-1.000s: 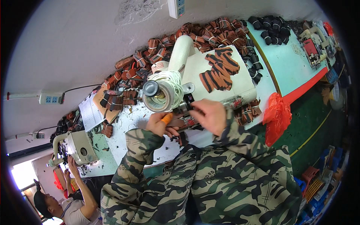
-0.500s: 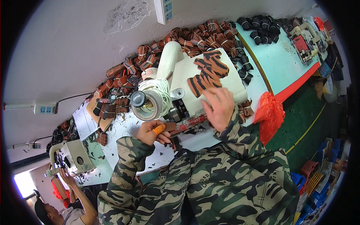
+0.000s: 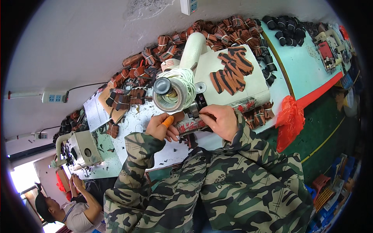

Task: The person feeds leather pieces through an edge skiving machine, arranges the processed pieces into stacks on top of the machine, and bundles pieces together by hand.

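Note:
Between the fingers of my left hand [image 3: 160, 127], whose thumb wears an orange finger cover, is a small brown leather piece [image 3: 178, 116]. That hand is at the near edge of a cream bench machine [image 3: 254, 91], left of its dark metal working head [image 3: 199, 103]. My right hand [image 3: 222, 120] is just right of the head, thumb and fingers pinched together. Whatever the pinch holds, if anything, is too small to make out. Several brown-and-black strips [image 3: 232, 72] lie in overlapping rows on the machine's flat top.
A coil of pale cord [image 3: 185, 83] hangs round a black-knobbed post [image 3: 163, 86]. Banded brown bundles [image 3: 221, 35] line the wall, with black bundles [image 3: 285, 29] beyond. A red plastic bag [image 3: 289, 120] hangs at right. A co-worker [image 3: 77, 209] sits at left by another machine [image 3: 83, 151].
My right hand has come down and left from beside the strips to the working head, its spread fingers closing to a pinch. My left hand still holds the leather piece. The whole view has shifted.

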The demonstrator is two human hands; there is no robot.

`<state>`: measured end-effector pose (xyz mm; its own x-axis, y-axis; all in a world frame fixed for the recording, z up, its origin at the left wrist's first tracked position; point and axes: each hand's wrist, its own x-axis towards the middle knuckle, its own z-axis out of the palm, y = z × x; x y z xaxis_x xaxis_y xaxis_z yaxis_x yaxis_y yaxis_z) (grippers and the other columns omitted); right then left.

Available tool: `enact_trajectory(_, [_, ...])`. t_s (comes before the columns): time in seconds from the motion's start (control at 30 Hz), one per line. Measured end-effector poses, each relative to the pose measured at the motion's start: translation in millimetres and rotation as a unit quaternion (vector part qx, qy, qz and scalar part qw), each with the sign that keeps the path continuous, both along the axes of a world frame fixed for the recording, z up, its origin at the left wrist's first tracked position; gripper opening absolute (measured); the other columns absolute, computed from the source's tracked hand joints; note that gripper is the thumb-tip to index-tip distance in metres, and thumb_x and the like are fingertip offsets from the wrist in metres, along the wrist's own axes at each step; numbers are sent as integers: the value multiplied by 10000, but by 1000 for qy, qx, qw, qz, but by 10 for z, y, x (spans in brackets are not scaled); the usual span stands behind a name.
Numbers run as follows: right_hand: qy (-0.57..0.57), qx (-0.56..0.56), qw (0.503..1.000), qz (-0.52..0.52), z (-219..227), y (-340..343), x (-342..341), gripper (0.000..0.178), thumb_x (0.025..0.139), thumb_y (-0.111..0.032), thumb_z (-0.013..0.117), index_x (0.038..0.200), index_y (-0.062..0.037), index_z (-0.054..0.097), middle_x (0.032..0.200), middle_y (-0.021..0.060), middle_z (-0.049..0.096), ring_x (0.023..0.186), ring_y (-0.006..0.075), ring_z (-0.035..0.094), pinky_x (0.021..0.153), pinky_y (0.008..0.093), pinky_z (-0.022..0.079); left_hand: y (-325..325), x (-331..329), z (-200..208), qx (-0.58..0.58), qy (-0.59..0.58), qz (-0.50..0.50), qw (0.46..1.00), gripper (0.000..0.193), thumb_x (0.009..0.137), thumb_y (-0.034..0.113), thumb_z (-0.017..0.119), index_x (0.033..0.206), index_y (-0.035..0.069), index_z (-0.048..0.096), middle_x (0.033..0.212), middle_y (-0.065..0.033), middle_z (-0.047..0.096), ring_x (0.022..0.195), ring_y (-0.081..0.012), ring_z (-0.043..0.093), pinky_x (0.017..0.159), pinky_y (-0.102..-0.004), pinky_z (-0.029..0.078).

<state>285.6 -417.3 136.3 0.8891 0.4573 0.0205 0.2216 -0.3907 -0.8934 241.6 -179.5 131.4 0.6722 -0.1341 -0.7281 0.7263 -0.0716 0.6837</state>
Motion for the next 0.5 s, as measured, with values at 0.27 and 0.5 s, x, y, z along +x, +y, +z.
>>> enact_trajectory(0.27, [-55,-85,995,12,-144,102,73,192,780,-134,645,936,-22,649,797,150,645,681,291,636,626,341,498,-270,155,-71,-26,30,0,999,246,963,210,426,1016,-17,506,670,-163,626,486,-249,631,364,-278,466])
enact_trajectory(0.5, [-292,-100,942,-129,93,-358,317,205,732,-56,658,936,-32,650,920,110,643,834,283,608,722,362,490,-339,105,18,-64,12,-116,991,295,968,268,416,1064,5,511,700,-144,643,450,-210,611,345,-261,444])
